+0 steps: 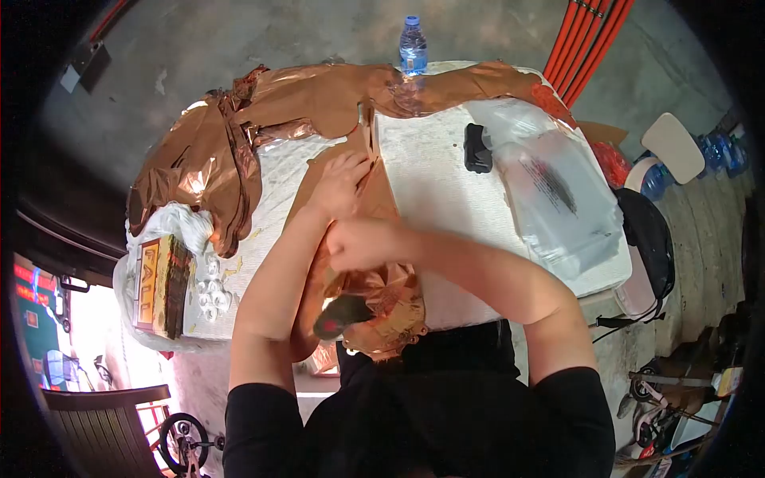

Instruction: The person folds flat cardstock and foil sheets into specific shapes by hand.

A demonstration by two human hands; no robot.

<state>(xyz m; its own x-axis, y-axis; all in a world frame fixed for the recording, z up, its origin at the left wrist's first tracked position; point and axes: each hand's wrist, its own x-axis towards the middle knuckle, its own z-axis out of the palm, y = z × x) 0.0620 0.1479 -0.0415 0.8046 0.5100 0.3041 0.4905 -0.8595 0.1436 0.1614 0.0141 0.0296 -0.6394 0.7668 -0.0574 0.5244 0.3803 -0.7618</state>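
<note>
A long piece of copper-coloured foil [384, 191] runs up the middle of the white table, its lower end crumpled and hanging over the near edge. My left hand [343, 183] lies on this foil with its fingers stretched out. Just below it, my right hand [347, 243] is closed in a fist at the foil, which wrinkles beneath it; its fingertips are hidden. A dark, blurred oval shape [343, 315] with a reddish spot shows over the lower foil. More flat copper-coloured foil [319, 94] is draped along the far and left edges of the table.
A stack of clear plastic bags [558, 199] lies on the right, beside a small black object [478, 148]. At the far edge stands a water bottle [413, 48]. A thick yellow-and-red bundle [162, 287] and a white plastic bag [179, 225] occupy the left corner of the table [430, 175].
</note>
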